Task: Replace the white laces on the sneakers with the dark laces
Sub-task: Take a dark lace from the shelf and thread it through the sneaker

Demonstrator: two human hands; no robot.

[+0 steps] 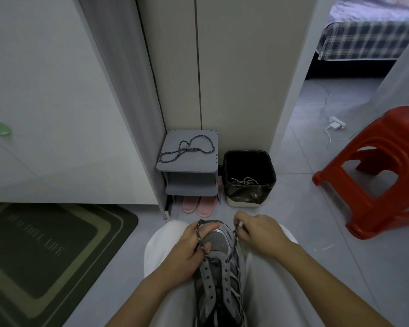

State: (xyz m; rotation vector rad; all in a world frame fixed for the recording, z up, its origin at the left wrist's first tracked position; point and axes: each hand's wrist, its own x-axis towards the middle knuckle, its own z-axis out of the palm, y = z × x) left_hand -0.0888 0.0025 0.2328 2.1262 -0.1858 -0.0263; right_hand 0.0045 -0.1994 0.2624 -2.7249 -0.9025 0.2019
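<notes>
Now sneaker [219,267] on lap; left grip [187,246] clamps dark lace [198,233], right grip [257,232] pinches end.

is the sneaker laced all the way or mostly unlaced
Mostly unlaced: the dark lace runs only through the eyelets nearest the toe of the sneaker; the other eyelets show empty.
</notes>
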